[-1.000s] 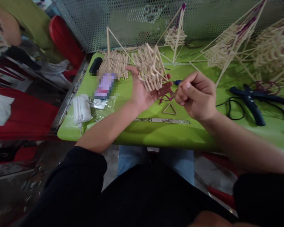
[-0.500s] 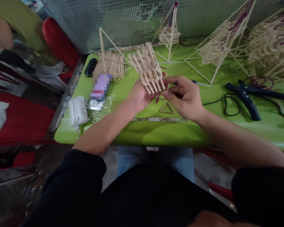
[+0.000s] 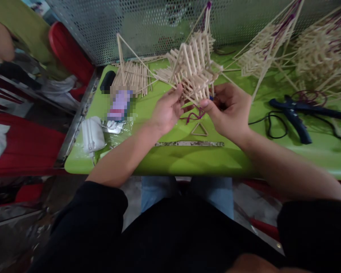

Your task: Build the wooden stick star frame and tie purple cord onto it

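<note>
Between my hands, above the green table, is a lattice of stacked wooden sticks (image 3: 194, 62), tilted so its rows of sticks face up. My left hand (image 3: 167, 110) pinches its lower left corner between thumb and fingers. At the lower right side, my right hand (image 3: 230, 108) grips it with the thumb pressed on a stick; several of its fingers are hidden behind. Purple cord (image 3: 197, 113) lies just beneath the lattice. A small stick triangle (image 3: 199, 129) rests on the table below my hands.
The green table (image 3: 187, 161) holds a stick bundle (image 3: 135, 77), a phone (image 3: 121, 104) and a white pouch (image 3: 93, 133) at left. A metal strip (image 3: 189, 143) lies in front. A dark glue gun (image 3: 298, 113) and finished-looking stick frames (image 3: 261, 53) are at right. A person (image 3: 25, 26) is at upper left.
The lattice has been turned and tilted, showing a different side. My left hand has shifted from under it to its lower left corner, and my right hand now holds its right side.
</note>
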Demonstrator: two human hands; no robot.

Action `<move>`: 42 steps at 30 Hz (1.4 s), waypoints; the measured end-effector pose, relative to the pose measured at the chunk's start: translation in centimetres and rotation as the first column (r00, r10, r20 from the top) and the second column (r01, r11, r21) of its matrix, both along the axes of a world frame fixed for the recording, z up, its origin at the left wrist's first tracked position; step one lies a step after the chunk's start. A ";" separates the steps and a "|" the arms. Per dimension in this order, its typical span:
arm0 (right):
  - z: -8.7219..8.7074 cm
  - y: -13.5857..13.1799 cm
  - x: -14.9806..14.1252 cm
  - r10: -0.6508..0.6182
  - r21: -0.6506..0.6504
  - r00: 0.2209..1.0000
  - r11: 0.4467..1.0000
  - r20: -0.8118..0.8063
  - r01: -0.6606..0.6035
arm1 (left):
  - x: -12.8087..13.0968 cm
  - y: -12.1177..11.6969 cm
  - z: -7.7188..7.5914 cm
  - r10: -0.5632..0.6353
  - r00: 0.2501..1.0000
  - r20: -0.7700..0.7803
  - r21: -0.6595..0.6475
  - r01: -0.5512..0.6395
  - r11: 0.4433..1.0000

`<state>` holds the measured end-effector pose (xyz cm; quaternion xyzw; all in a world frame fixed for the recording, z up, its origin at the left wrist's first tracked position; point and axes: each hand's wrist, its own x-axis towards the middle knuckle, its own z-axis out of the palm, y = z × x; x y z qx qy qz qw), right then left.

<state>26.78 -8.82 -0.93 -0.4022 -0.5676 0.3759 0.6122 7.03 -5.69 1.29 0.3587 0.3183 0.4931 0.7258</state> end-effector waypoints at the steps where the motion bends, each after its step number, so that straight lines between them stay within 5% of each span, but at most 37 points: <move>1: 0.3 0.1 0.1 -0.022 0.009 1.000 1.000 -0.010 0.022 | -0.2 0.2 -0.2 -0.006 1.000 -0.022 0.028 0.006 1.000; 10: 0.1 1.3 -0.1 -0.001 0.004 0.985 1.000 -0.171 0.002 | -0.4 1.2 -1.5 -0.103 0.993 -0.064 0.084 0.108 0.991; 20: -1.5 0.0 -1.6 0.055 -0.093 0.972 0.993 -0.227 -0.078 | 0.2 0.8 -2.0 -0.004 1.000 0.027 0.045 0.003 0.999; 30: -1.0 0.2 -1.7 0.088 -0.194 0.958 0.970 -0.275 -0.145 | 0.9 0.2 -1.0 0.129 0.990 0.047 -0.103 -0.124 0.987; 36: -0.5 -0.6 -2.2 0.068 -0.228 0.962 0.965 -0.265 -0.131 | 0.8 0.5 -2.1 0.120 0.993 0.021 0.048 -0.121 0.992; 42: -0.3 -1.0 -2.8 0.131 -0.260 0.908 0.933 -0.397 -0.248 | 1.0 0.1 -3.1 0.068 0.997 -0.043 0.228 -0.056 0.972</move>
